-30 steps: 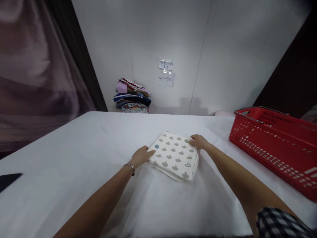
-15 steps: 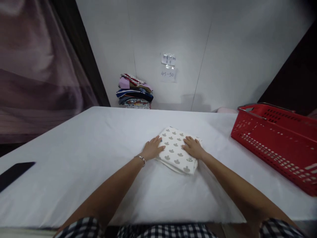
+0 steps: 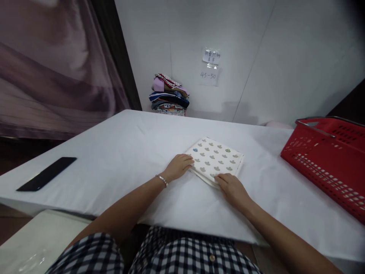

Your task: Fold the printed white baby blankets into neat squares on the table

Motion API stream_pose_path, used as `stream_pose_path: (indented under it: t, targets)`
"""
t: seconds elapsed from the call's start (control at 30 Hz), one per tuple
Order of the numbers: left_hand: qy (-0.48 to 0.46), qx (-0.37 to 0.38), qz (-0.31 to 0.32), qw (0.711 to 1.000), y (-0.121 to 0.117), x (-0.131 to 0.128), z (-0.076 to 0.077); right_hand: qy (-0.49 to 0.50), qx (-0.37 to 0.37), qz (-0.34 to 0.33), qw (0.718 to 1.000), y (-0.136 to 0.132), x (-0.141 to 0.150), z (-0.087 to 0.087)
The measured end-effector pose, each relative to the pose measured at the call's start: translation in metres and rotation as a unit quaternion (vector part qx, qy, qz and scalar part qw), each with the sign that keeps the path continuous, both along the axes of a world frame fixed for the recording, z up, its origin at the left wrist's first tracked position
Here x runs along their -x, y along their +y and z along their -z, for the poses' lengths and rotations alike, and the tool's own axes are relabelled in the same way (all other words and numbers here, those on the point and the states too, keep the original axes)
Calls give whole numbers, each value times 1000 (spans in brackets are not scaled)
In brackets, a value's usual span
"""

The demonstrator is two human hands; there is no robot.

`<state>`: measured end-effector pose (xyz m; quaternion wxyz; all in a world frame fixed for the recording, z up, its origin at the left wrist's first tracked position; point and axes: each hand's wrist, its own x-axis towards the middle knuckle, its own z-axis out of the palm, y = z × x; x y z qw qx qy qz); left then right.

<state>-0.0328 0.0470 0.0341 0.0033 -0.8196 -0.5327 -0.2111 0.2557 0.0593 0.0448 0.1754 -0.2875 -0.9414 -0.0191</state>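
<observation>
A folded white cloth (image 3: pixel 217 159) printed with small grey shapes lies on the white-covered table (image 3: pixel 119 152). My left hand (image 3: pixel 178 166) rests at the cloth's left edge, fingers curled lightly against it. At the near corner of the cloth sits my right hand (image 3: pixel 232 187), fingers flat and touching the fabric's front edge. Neither hand lifts the cloth.
A red plastic basket (image 3: pixel 327 160) with a metal handle stands at the right. A stack of folded clothes (image 3: pixel 169 99) sits at the far edge by the wall. A dark flat phone (image 3: pixel 47 178) lies at the left near the table edge. A purple curtain (image 3: pixel 57 64) hangs at left.
My hands slid from the top of the cloth to its near edges; the right hand came back toward me. The camera pulled back and turned left, showing my checked shirt.
</observation>
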Motion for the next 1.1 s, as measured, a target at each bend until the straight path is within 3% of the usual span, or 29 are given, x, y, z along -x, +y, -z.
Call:
stream_pose_path:
  t: [0.17, 0.37, 0.5, 0.63, 0.73, 0.9, 1.1]
  targets:
    - [29, -13, -36, 999, -1, -8, 2, -16, -43, 23, 999, 1, -3, -2]
    - [20, -59, -47, 997, -10, -11, 6, -35, -20, 12, 999, -10, -3, 14]
    - [20, -74, -34, 996, -20, -21, 4, 7, 72, 41, 997, -3, -5, 5]
    - [43, -71, -15, 996, -23, -35, 6, 74, 214, 117, 967, 10, -6, -13]
    - [64, -72, -13, 995, -19, -45, 10, 100, 251, 134, 954, 17, -5, -20]
    - [94, -81, -13, 992, -9, -55, 17, 95, 230, 137, 959, 17, -3, -19]
    - [114, -78, -9, 990, -8, -58, 15, 9, 128, 115, 985, 5, -1, -11]
